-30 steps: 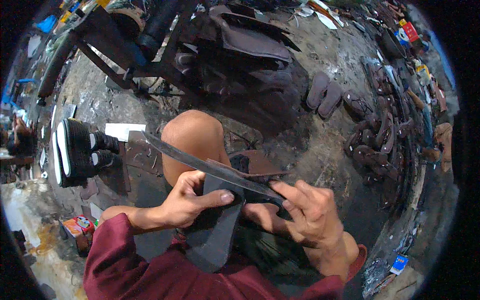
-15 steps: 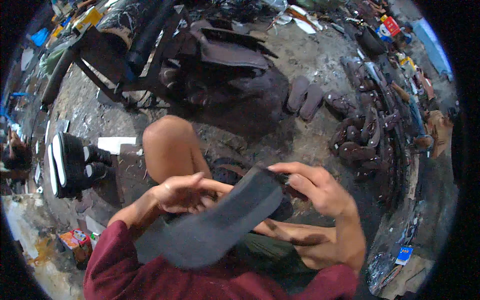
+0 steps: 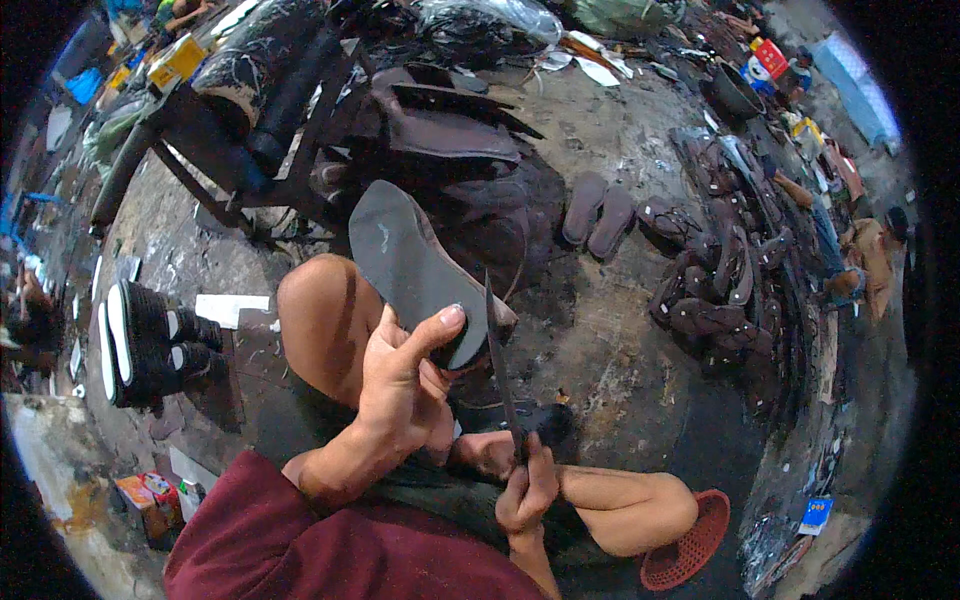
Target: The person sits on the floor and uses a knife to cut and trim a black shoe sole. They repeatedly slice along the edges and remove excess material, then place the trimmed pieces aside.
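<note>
Left hand [image 3: 400, 375] pinches grey sole [image 3: 390, 245], mid-scene; right hand [image 3: 528, 490] closed round knife [image 3: 503, 375], blade at sole's right edge, contact unclear. Bare knee [image 3: 322, 320] crowds left. Black sandals [image 3: 145, 345] left; metal frame [image 3: 240, 140] far left; insole pair [image 3: 598, 215] far right; sandal heap [image 3: 725, 290] right.

From the view's centre, the left hand [image 3: 398, 380] sits toward half past seven, thumb [image 3: 438, 330] pointing to two o'clock, forearm [image 3: 335, 465] angled toward one. The right hand [image 3: 528, 490], near half past five, has curled fingers [image 3: 541, 470].
</note>
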`<state>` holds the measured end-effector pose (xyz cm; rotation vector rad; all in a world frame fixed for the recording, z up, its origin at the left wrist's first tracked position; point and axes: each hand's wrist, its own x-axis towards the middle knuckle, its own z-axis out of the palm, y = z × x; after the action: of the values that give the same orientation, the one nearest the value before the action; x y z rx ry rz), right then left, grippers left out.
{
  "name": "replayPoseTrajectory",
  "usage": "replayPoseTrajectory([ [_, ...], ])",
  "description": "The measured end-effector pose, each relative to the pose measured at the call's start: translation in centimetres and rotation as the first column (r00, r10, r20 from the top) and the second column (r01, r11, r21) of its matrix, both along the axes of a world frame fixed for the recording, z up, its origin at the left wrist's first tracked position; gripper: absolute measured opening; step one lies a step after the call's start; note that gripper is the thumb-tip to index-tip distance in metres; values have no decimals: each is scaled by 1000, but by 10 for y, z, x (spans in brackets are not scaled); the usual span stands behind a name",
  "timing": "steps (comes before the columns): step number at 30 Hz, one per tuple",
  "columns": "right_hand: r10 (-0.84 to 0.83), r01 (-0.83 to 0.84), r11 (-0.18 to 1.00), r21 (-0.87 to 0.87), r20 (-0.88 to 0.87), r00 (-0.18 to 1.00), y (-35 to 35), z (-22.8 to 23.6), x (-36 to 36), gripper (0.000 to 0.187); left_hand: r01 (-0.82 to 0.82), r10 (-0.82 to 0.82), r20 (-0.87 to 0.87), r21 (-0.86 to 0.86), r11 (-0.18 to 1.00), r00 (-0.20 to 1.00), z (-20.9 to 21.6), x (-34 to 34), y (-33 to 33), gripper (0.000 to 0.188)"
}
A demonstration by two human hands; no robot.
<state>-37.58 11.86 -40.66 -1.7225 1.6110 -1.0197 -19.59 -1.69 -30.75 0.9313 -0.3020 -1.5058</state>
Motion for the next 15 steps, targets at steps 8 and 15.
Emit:
replayPoseTrajectory([
  [8, 171, -175, 984, -31, -105, 980, 13, 11, -24, 33, 67, -60, -59, 127, 990, 996, -17, 20, 25, 42],
  [15, 270, -267, 943, 198, 9, 963, -37, 51, 1, 39, 40, -45, 54, 93, 995, 998, -34, 24, 47, 51],
])
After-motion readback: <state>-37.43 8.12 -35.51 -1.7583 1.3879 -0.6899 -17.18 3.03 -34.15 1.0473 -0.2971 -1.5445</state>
